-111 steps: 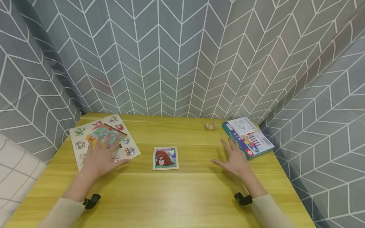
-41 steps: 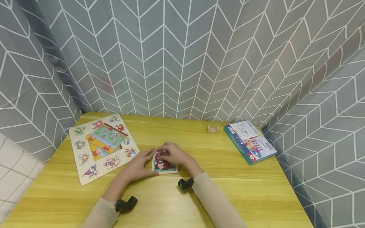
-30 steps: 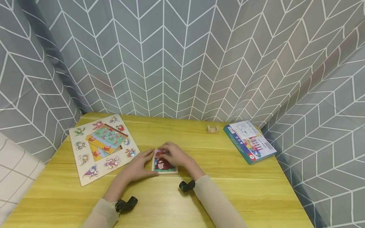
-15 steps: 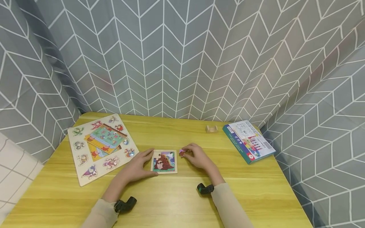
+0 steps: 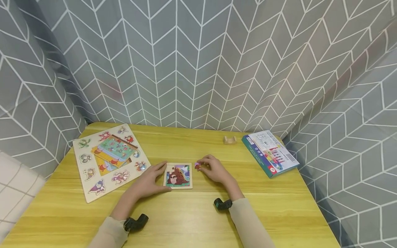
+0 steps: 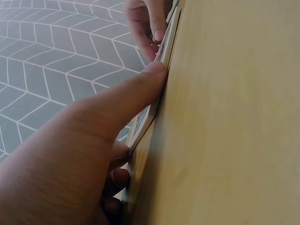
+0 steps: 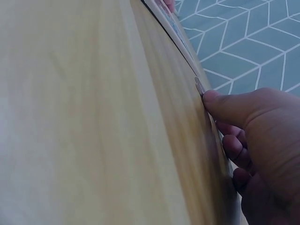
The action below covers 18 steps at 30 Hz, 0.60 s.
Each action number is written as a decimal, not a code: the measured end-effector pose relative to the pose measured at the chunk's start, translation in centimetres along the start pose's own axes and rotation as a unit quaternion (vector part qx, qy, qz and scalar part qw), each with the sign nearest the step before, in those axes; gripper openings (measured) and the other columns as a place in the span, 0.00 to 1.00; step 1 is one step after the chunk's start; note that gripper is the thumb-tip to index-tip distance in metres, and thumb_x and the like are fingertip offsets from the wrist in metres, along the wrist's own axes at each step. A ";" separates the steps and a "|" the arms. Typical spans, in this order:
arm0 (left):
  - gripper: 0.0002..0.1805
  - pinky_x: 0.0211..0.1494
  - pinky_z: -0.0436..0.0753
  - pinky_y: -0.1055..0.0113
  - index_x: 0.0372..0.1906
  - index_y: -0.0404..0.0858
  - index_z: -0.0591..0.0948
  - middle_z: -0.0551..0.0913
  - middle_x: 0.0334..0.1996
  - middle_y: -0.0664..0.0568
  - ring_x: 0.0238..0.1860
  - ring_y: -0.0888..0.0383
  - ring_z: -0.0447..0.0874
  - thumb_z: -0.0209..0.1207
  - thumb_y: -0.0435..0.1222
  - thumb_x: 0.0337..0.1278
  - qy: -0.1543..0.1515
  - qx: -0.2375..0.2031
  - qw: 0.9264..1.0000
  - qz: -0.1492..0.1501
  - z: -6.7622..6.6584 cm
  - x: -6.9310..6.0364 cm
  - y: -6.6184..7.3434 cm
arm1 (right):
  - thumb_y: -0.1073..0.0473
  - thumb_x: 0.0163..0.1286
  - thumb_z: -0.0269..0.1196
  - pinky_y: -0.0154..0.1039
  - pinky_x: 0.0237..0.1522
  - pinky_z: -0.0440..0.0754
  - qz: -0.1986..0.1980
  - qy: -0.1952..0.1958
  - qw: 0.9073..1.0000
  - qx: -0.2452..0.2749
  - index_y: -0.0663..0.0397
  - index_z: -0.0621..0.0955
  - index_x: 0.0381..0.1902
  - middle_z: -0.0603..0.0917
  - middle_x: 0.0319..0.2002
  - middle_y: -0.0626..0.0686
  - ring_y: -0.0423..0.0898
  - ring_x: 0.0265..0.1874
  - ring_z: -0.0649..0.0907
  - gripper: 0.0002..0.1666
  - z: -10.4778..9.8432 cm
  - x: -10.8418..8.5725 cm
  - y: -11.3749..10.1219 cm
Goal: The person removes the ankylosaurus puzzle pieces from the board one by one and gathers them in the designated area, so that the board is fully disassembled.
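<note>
A small square jigsaw puzzle (image 5: 178, 176) with a reddish-brown dinosaur picture lies flat on the table in a pale wooden frame. Its upper left corner shows bare wood. My left hand (image 5: 152, 182) grips the frame's left side, thumb at the near edge and fingers at the far edge. In the left wrist view the thumb (image 6: 145, 79) presses on the frame's side. Just right of the frame, my right hand (image 5: 215, 172) pinches a purple and red puzzle piece (image 5: 197, 166) close to the tabletop. The right wrist view shows this piece (image 7: 199, 86) edge-on at the thumb tip.
On the left lies a large peg puzzle board (image 5: 93, 187) with sea animals and colourful cards (image 5: 116, 151) on it. A small wooden holder (image 5: 230, 140) stands at the back. A boxed set (image 5: 270, 153) lies at the right, with a patterned curtain (image 5: 186, 69) behind the table.
Both hands came in from the sides to the puzzle. The right hand then took a piece from its upper left corner and moved right with it. The left hand stayed on the frame.
</note>
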<state>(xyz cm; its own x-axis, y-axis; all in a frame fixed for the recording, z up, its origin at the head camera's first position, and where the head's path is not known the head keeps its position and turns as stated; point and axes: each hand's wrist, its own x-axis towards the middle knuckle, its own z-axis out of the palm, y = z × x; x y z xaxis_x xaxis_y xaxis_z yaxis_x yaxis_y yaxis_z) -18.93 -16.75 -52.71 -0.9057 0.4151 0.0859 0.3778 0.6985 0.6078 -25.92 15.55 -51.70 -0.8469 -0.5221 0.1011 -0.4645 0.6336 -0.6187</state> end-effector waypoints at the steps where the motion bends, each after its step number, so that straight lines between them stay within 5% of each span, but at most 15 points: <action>1: 0.59 0.78 0.66 0.35 0.81 0.30 0.64 0.62 0.82 0.38 0.79 0.30 0.61 0.74 0.61 0.56 0.000 0.002 1.000 0.002 0.0 0.0 0.0 | 0.62 0.78 0.66 0.49 0.58 0.84 0.001 0.000 1.000 -0.002 0.60 0.86 0.61 0.82 0.54 0.58 0.52 0.52 0.83 0.17 0.0 0.0 0.0; 18: 0.58 0.78 0.65 0.35 0.82 0.31 0.62 0.59 0.83 0.39 0.80 0.31 0.59 0.73 0.60 0.58 -0.007 -0.001 1.000 -0.001 0.0 0.0 -0.3 | 0.59 0.78 0.67 0.48 0.57 0.84 -0.001 0.016 1.000 0.004 0.58 0.86 0.61 0.83 0.54 0.56 0.51 0.51 0.83 0.18 0.0 0.1 -0.6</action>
<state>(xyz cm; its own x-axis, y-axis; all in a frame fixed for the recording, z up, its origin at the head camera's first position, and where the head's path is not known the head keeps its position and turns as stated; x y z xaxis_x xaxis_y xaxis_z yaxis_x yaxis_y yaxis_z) -19.03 -16.96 -52.84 -0.9033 0.4228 0.0735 0.3763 0.6980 0.6093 -25.74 15.16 -51.30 -0.8536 -0.5052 0.1272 -0.4645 0.6275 -0.6249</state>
